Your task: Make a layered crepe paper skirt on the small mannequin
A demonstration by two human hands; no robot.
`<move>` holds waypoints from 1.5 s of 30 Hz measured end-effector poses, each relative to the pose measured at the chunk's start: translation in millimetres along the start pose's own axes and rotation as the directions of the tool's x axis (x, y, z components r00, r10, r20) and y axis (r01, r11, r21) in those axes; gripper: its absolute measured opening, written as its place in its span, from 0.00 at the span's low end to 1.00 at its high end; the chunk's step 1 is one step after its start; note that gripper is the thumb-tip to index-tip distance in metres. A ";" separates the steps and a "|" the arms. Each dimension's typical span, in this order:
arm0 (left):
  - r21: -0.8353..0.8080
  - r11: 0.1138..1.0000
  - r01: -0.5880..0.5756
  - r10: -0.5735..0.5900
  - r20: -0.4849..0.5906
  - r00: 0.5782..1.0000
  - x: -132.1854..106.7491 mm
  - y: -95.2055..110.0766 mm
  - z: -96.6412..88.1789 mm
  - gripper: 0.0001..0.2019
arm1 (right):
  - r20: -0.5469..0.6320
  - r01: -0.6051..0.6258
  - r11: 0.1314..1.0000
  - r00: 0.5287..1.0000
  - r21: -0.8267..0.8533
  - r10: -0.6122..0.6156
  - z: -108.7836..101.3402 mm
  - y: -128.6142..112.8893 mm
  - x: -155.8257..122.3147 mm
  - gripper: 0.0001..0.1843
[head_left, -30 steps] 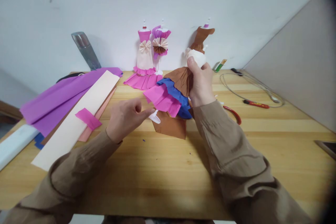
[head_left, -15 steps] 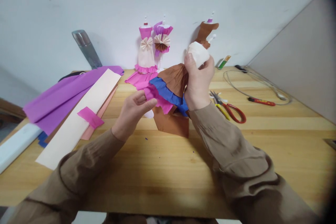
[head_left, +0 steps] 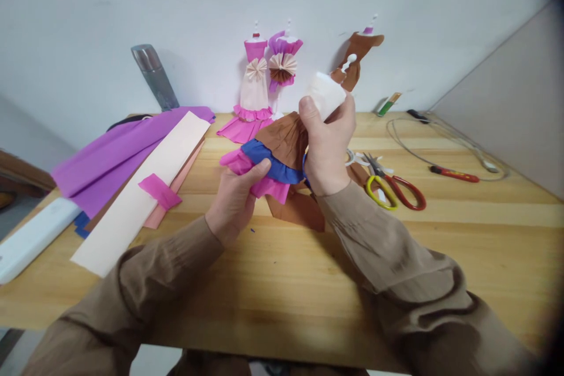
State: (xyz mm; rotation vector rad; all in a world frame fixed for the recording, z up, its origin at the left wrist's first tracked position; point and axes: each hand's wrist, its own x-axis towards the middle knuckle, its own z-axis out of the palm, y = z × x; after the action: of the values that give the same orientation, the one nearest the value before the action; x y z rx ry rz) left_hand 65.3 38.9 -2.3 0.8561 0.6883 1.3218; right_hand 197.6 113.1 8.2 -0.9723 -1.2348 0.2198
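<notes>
Tilted in the air over the table is a small dress form in a paper dress [head_left: 285, 140], with a white bodice and ruffled brown, blue and pink skirt layers. My right hand [head_left: 329, 150] is closed around its waist and bodice. The form's white knobbed top [head_left: 349, 63] sticks out above that hand, pointing up and right. At the lower left of the skirt, my left hand [head_left: 233, 198] pinches the blue and pink hem between thumb and fingers. A sheet of brown paper [head_left: 299, 211] lies under the dress.
Several dressed forms, including a pink one [head_left: 255, 82] and a brown one [head_left: 359, 56], stand along the wall. Scissors [head_left: 408, 191] and a cable [head_left: 392, 135] lie at right. Purple paper [head_left: 101, 170], a cream strip [head_left: 132, 211] and a flask [head_left: 156, 79] are at left.
My left hand has moved right and up to the skirt and taken hold of its hem. The dress has shifted slightly left in view, and its knobbed top has turned.
</notes>
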 end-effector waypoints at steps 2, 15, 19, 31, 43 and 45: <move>-0.060 0.998 0.007 -0.011 -0.058 0.998 1.6 -3.8 -2.6 0.17 | -0.014 0.037 0.997 0.999 0.064 -0.037 1.7 10.2 1.4 0.27; -0.207 0.978 0.031 -0.055 -0.112 0.992 7.2 -8.5 -9.2 0.17 | 0.042 -0.036 0.965 0.999 0.260 0.026 3.4 35.5 4.8 0.25; -0.196 0.980 0.039 -0.059 -0.099 0.993 7.7 -9.6 -10.4 0.17 | 0.031 -0.108 0.945 0.994 0.309 0.104 5.9 35.3 3.6 0.26; -0.037 0.999 -0.033 0.031 -0.053 0.998 8.3 -17.3 -14.0 0.16 | 0.019 -0.156 0.941 0.987 0.299 0.157 1.7 28.6 6.2 0.25; 0.009 0.999 -0.037 0.037 -0.010 0.999 6.9 -16.1 -13.8 0.14 | 0.013 -0.172 0.957 0.985 0.233 0.173 0.6 28.1 7.9 0.23; 0.074 0.997 -0.029 0.030 -0.022 0.999 5.0 -15.2 -12.8 0.16 | 0.003 -0.180 0.948 0.983 0.264 0.186 2.5 29.4 6.1 0.25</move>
State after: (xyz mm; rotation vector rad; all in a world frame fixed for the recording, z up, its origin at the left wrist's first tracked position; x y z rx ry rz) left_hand 63.4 45.0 -21.8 0.9148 0.7491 1.3414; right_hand 207.8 135.7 -8.8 -0.8545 -1.0633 0.5059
